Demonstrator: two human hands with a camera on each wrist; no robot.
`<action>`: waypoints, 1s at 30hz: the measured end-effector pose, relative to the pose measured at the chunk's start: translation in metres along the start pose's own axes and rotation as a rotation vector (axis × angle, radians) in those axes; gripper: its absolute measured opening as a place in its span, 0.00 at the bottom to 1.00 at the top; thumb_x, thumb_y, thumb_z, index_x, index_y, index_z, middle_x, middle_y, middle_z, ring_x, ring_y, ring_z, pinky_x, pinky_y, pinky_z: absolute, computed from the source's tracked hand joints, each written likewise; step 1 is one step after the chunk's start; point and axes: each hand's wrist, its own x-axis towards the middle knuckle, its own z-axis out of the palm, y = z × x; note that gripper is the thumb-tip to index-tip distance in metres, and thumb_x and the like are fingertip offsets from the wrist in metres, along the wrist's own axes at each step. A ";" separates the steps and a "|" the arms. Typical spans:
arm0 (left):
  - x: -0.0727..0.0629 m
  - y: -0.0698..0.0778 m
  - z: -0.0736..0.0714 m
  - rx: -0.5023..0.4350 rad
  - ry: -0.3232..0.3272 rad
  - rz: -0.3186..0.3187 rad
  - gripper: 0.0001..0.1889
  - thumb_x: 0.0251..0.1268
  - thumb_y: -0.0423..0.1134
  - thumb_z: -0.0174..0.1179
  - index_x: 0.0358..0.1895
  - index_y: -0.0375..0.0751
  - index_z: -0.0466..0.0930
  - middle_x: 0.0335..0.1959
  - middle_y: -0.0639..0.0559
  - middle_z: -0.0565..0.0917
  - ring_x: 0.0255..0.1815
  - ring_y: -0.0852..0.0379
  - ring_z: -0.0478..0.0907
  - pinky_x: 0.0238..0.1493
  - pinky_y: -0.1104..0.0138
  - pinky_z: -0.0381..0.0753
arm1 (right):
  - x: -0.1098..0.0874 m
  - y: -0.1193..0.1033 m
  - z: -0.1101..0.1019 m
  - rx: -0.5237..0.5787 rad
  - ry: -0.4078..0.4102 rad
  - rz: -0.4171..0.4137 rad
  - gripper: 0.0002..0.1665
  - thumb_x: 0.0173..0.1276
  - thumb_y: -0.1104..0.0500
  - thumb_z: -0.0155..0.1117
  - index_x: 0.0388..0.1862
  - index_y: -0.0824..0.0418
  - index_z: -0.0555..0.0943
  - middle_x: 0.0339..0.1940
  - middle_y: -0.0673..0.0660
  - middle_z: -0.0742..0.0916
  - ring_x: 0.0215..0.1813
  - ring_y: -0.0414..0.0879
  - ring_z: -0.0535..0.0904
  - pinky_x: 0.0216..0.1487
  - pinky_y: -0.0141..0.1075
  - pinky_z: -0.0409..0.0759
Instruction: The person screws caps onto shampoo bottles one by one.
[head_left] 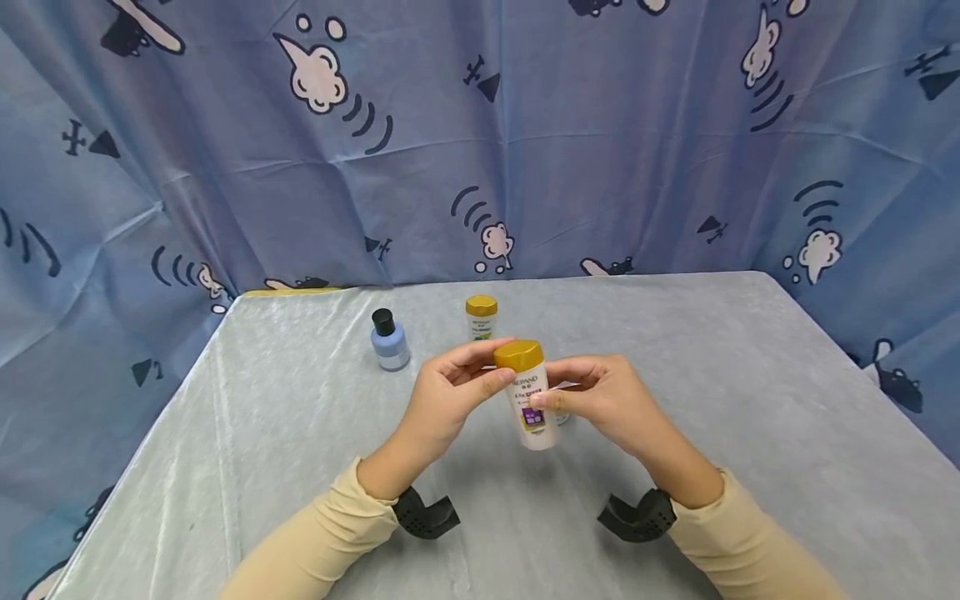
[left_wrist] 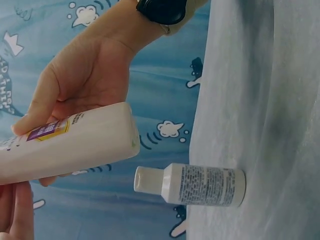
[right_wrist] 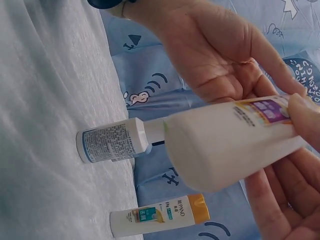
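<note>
A white shampoo bottle (head_left: 534,421) with a gold cap and a purple label is held up, slightly tilted, above the table. My left hand (head_left: 444,398) grips it near the cap, thumb on the front. My right hand (head_left: 609,402) holds its side, with the thumb pressed on the label and fingers behind. The bottle's pale base shows in both wrist views. Behind it stands a white bottle (left_wrist: 200,185) with a white cap and dense print, mostly hidden in the head view.
Another gold-capped shampoo bottle (right_wrist: 155,216), with a teal label, stands farther back. To its left is a blue bottle (head_left: 390,348) with a black cap. All stand on a grey cloth-covered table (head_left: 315,483); a patterned blue curtain (head_left: 585,183) hangs behind.
</note>
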 end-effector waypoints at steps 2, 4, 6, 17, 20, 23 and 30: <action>0.002 0.001 0.000 0.007 0.023 -0.004 0.23 0.63 0.34 0.67 0.59 0.25 0.77 0.54 0.36 0.83 0.47 0.62 0.83 0.56 0.68 0.83 | 0.002 -0.001 -0.001 0.008 0.021 0.010 0.22 0.61 0.60 0.75 0.52 0.70 0.84 0.46 0.64 0.90 0.40 0.40 0.87 0.42 0.38 0.86; 0.005 0.002 0.000 0.017 0.041 -0.006 0.20 0.64 0.30 0.65 0.58 0.25 0.78 0.53 0.37 0.84 0.48 0.62 0.83 0.56 0.67 0.83 | 0.005 -0.002 -0.002 0.014 0.049 0.017 0.23 0.61 0.60 0.75 0.53 0.70 0.84 0.47 0.63 0.90 0.42 0.40 0.87 0.44 0.37 0.86; 0.008 0.003 -0.001 0.027 0.055 -0.010 0.19 0.64 0.28 0.64 0.57 0.25 0.78 0.52 0.39 0.84 0.49 0.63 0.83 0.57 0.67 0.83 | 0.010 -0.004 -0.004 0.013 0.068 0.009 0.23 0.61 0.60 0.74 0.53 0.70 0.84 0.48 0.63 0.90 0.44 0.40 0.87 0.47 0.37 0.85; 0.031 0.005 -0.001 0.108 0.145 -0.008 0.14 0.64 0.33 0.66 0.51 0.32 0.83 0.47 0.45 0.85 0.47 0.62 0.82 0.53 0.68 0.83 | 0.035 -0.013 -0.017 0.006 0.077 -0.029 0.23 0.62 0.61 0.73 0.54 0.71 0.83 0.45 0.54 0.91 0.44 0.38 0.86 0.49 0.36 0.84; 0.039 0.006 0.002 0.111 0.159 -0.016 0.13 0.64 0.34 0.67 0.49 0.33 0.84 0.46 0.46 0.85 0.46 0.62 0.83 0.53 0.67 0.83 | 0.039 -0.013 -0.022 0.024 0.092 -0.038 0.24 0.63 0.62 0.73 0.55 0.72 0.82 0.42 0.46 0.91 0.44 0.37 0.86 0.50 0.33 0.84; 0.049 0.006 0.007 0.121 0.157 -0.004 0.13 0.65 0.35 0.67 0.50 0.33 0.84 0.48 0.44 0.86 0.47 0.61 0.84 0.55 0.65 0.83 | 0.044 -0.012 -0.027 0.049 0.103 -0.036 0.25 0.64 0.61 0.72 0.57 0.73 0.80 0.40 0.39 0.90 0.46 0.36 0.85 0.52 0.31 0.83; 0.073 0.001 0.017 0.118 0.131 0.015 0.15 0.66 0.35 0.66 0.53 0.33 0.83 0.53 0.40 0.85 0.48 0.60 0.83 0.56 0.66 0.84 | 0.057 -0.002 -0.043 0.078 0.121 -0.018 0.25 0.67 0.58 0.69 0.60 0.70 0.79 0.40 0.34 0.88 0.50 0.37 0.83 0.54 0.30 0.81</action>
